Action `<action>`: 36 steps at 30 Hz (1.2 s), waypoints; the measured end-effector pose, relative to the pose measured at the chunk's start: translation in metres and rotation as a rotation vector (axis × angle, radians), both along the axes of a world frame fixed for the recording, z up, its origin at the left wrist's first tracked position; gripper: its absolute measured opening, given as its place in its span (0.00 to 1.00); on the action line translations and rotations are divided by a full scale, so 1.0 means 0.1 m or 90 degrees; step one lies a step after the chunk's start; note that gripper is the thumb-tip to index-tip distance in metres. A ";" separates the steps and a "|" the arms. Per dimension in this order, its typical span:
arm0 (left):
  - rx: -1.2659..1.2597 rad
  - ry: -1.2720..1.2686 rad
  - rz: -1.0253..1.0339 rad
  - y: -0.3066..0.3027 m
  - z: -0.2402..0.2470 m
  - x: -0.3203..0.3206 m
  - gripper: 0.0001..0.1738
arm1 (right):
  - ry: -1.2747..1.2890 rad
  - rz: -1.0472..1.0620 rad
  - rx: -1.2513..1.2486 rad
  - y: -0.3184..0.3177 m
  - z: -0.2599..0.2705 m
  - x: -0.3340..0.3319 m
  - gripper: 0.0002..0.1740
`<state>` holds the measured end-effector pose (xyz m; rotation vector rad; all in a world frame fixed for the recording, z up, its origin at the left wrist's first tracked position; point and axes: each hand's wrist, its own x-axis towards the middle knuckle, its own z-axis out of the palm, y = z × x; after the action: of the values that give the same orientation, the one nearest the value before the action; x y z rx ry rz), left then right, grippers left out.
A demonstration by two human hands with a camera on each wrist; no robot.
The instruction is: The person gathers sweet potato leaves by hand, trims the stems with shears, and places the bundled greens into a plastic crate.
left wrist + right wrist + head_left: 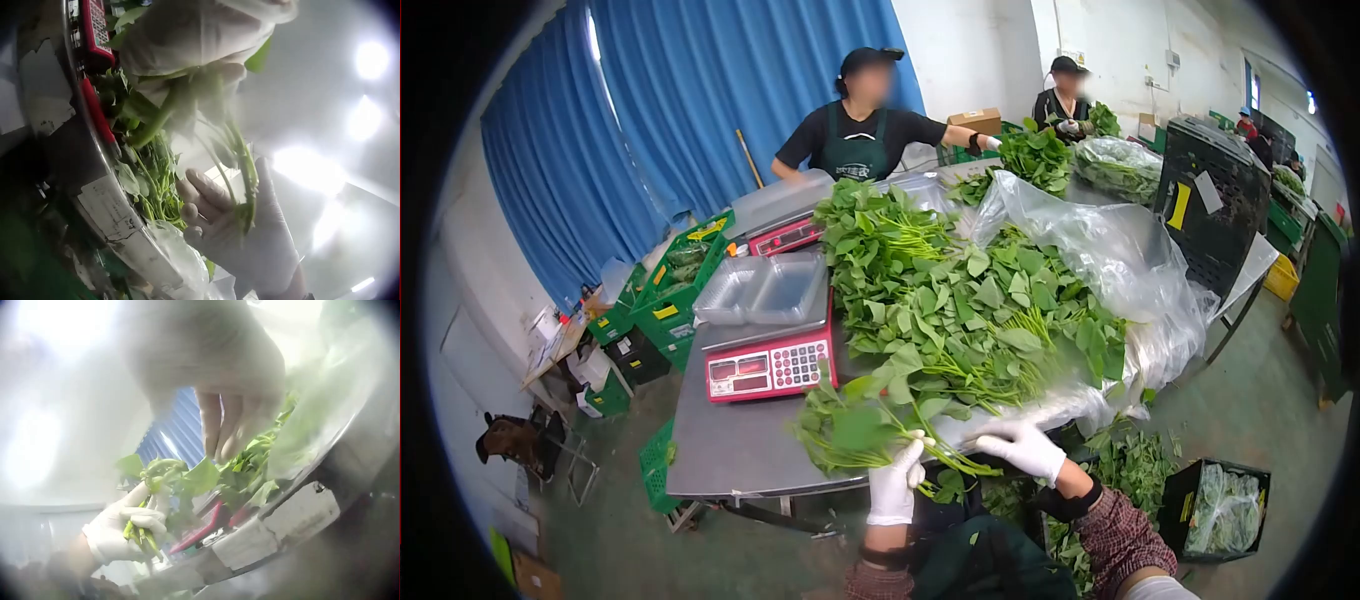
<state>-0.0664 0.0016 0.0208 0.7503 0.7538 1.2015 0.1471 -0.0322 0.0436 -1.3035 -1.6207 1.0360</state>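
My gloved left hand [896,483] grips a bunch of leafy green stems [850,432] at the near table edge. Its fingers curl round the stems, as the right wrist view also shows, with the cut ends [142,536] poking out below the fist. My gloved right hand [1022,449] is just right of those stem ends, fingers loosely extended and nothing in its grasp. In the left wrist view the right palm [250,244] faces the hanging stems. A big heap of leafy greens [960,300] lies on the table right in front of both hands.
A red scale [768,368] with clear plastic trays [762,288] on it stands left of the heap. Plastic sheeting [1100,240] lies along the right. A black crate [1215,205] stands at the table's right end. Across the table, a person in an apron [855,140] reaches toward greens.
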 end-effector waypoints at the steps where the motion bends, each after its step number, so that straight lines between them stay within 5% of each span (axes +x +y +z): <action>1: 0.026 0.030 -0.051 -0.02 0.02 0.00 0.11 | 0.039 0.067 -0.061 0.00 0.00 -0.08 0.20; 3: 0.006 0.025 -0.074 -0.08 0.04 0.02 0.12 | 0.293 0.156 -0.233 -0.01 -0.06 -0.27 0.19; 7: 0.057 0.083 0.009 -0.11 0.06 -0.04 0.11 | 0.200 -0.040 -0.126 -0.06 0.04 -0.45 0.12; 11: 0.013 -0.008 0.088 -0.08 -0.02 -0.12 0.12 | 0.384 -0.075 -0.106 -0.12 0.01 -0.43 0.13; 15: 0.044 0.066 0.068 -0.12 -0.11 0.01 0.12 | 0.048 -0.051 0.036 -0.21 -0.12 -0.47 0.20; 17: 0.053 0.088 0.060 -0.15 -0.13 0.05 0.13 | 0.173 -0.083 -0.128 -0.22 -0.10 -0.46 0.18; 24: -0.032 -0.058 0.162 -0.14 -0.01 0.11 0.09 | 0.659 -0.204 -0.115 -0.30 -0.13 -0.29 0.11; 27: -0.068 -0.025 0.090 -0.20 -0.12 0.21 0.06 | 0.454 -0.145 -0.146 -0.60 -0.04 -0.08 0.11; 32: -0.078 -0.104 0.079 -0.08 -0.12 0.11 0.07 | 0.231 -0.364 -0.184 -1.29 0.20 0.75 0.06; 34: -0.054 -0.221 0.045 0.02 -0.11 -0.05 0.09 | -0.083 -0.306 -0.261 -1.62 -0.16 1.37 0.14; 35: -0.055 -0.224 0.047 0.01 -0.11 -0.04 0.09 | -0.686 -0.236 -0.196 -1.70 -0.09 1.37 0.14; 36: -0.034 -0.216 -0.006 0.00 -0.11 -0.05 0.10 | -0.807 -0.218 -0.167 -1.67 -0.08 1.34 0.16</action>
<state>-0.0714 0.0013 0.0099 0.4879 0.4977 1.2556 0.2806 -0.1990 0.0351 -2.5975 -1.9768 0.1086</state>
